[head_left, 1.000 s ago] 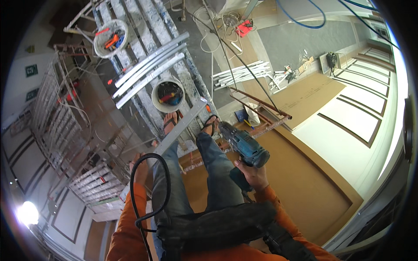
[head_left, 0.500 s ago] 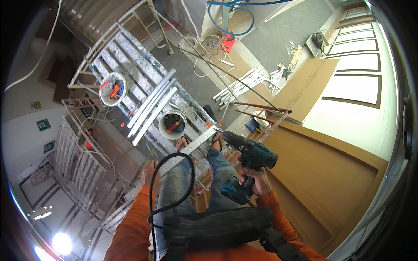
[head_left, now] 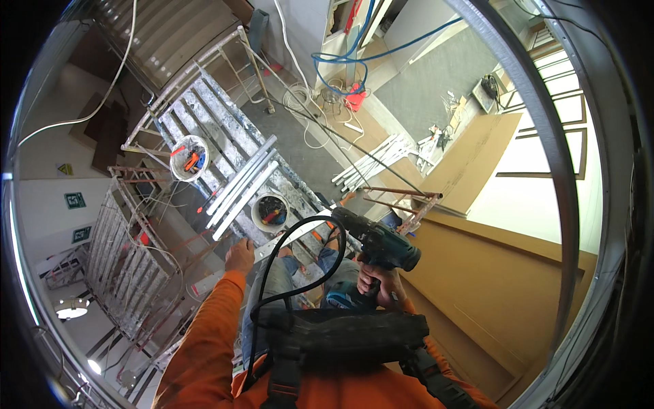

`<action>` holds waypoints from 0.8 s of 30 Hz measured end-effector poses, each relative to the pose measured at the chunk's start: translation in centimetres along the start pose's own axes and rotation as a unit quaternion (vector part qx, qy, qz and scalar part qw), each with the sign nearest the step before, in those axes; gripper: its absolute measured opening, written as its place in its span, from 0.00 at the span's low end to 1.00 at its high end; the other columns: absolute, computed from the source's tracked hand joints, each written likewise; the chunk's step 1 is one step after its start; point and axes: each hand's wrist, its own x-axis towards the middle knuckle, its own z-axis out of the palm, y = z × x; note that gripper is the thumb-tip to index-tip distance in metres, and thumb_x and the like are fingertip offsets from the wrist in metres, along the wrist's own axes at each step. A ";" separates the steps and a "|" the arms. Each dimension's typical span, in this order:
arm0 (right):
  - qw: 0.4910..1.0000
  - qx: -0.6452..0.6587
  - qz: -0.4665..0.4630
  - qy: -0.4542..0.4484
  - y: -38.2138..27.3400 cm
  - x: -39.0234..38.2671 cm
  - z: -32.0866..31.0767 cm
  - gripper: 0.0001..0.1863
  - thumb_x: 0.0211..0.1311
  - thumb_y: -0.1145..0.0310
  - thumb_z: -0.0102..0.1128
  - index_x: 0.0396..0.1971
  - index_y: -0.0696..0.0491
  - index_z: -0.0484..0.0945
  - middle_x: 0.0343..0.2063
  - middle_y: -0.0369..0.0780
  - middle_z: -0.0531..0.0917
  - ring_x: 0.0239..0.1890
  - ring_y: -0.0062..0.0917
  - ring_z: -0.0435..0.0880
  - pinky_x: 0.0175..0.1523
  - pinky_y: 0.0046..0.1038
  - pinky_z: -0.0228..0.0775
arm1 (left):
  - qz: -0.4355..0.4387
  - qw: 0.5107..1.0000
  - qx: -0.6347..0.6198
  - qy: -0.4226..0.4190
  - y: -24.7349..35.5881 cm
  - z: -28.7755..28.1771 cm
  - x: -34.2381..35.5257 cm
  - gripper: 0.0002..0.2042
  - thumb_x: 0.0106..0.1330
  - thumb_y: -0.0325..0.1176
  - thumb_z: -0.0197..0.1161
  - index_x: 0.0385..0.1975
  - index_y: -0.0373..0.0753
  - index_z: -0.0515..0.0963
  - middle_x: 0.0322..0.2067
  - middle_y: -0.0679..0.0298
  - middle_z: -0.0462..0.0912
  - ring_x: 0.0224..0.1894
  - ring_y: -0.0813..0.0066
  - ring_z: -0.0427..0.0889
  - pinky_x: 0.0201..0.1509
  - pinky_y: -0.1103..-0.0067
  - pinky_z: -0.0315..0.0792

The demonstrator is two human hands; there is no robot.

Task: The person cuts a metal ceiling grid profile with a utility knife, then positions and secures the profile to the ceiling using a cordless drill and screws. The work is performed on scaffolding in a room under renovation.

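Observation:
My right hand (head_left: 381,281) grips the handle of a teal and black cordless drill (head_left: 381,247), its chuck end pointing up and left. My left hand (head_left: 240,257) is closed at the near end of a long white metal strip (head_left: 293,237) with holes along it; its fingertips are partly hidden. The strip slants up and right over my legs, and its far end lies close to the drill's front. A black strap loop (head_left: 343,252) hangs in front of the strip and hides part of it.
Below is a paint-splattered scaffold platform (head_left: 204,112) bearing two white buckets of tools, one bucket (head_left: 270,213) near my feet, plus several pale metal lengths (head_left: 242,187). Brown panels (head_left: 490,266) stand at right. Blue cable (head_left: 340,58) hangs ahead, and a metal frame (head_left: 555,136) arches at right.
The view has shifted, bringing the arched metal frame in at right. The drill and right hand appear further left and closer to the strip. My left hand stays at the strip's near end.

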 end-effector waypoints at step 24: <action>0.776 -0.539 -0.278 0.177 -9.8 -6.5 9.3 0.07 0.63 0.65 0.60 0.34 0.52 0.77 0.23 0.35 0.77 0.26 0.24 0.75 0.34 0.29 0.69 | 0.428 0.894 0.129 -0.036 22.6 -24.0 0.5 0.11 0.67 0.40 0.55 0.34 0.39 0.79 0.30 0.54 0.86 0.33 0.55 0.88 0.33 0.62 0.81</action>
